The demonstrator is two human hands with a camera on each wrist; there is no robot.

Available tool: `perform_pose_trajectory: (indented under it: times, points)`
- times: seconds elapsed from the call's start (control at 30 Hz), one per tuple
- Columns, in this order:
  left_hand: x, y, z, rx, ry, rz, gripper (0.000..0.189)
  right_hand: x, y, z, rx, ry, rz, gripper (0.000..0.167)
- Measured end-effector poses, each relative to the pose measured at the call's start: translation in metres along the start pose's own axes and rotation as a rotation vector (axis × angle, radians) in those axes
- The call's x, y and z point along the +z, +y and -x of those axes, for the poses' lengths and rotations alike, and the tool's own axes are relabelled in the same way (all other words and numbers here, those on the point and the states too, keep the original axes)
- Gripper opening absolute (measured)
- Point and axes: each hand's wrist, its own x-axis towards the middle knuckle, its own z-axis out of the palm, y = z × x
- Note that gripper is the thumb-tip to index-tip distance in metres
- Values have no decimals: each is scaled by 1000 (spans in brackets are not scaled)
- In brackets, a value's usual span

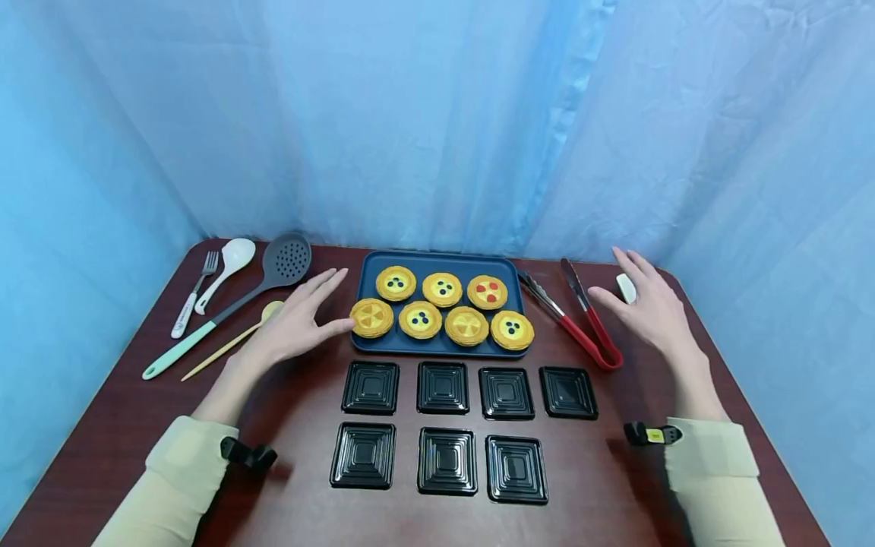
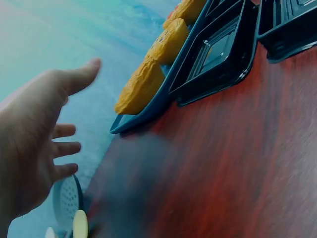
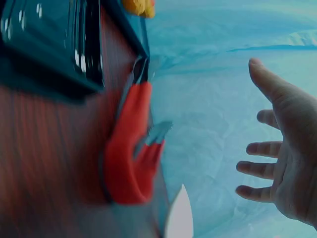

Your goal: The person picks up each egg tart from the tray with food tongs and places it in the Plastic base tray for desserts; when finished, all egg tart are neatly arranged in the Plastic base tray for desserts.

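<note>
My left hand [image 1: 295, 323] hovers left of the blue tray [image 1: 437, 351], fingers spread and holding nothing; its thumb tip overlaps the edge of the nearest egg tart [image 1: 371, 317] in the head view. Several tarts with berry, red or wedge-shaped toppings sit on the tray in two rows. Over the right side of the table, my right hand [image 1: 645, 308] is also spread and holds nothing. Red-handled tongs [image 1: 593, 334] lie just left of it, arms apart. Both wrist views show the palms free, the left hand [image 2: 37, 134] and the right hand [image 3: 297, 153].
Several square black plastic trays [image 1: 369, 387] stand in two rows in front of the blue tray. At the left lie a slotted skimmer [image 1: 287, 260], a white spoon [image 1: 238, 255], a fork [image 1: 194, 295] and a yellow wooden spoon [image 1: 232, 346]. A white object [image 1: 625, 289] lies partly behind the right hand. Blue curtains enclose the table.
</note>
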Motion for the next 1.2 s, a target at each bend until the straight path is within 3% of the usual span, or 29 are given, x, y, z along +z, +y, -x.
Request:
perform_pose_trajectory:
  times: [0.2, 0.47, 0.87, 1.2]
  points:
    - [18, -8, 1, -19, -93, 88, 97, 17, -5, 5, 33, 8, -45, 83]
    - [30, -14, -9, -34, -104, 110, 91, 33, 1, 4, 13, -183, 21, 92]
    - [34, -12, -14, -28, -136, 128, 91, 46, 3, 4, 6, -288, 78, 103]
    - [31, -10, -13, -50, -169, 170, 90, 56, 3, 2, 20, -293, 102, 96]
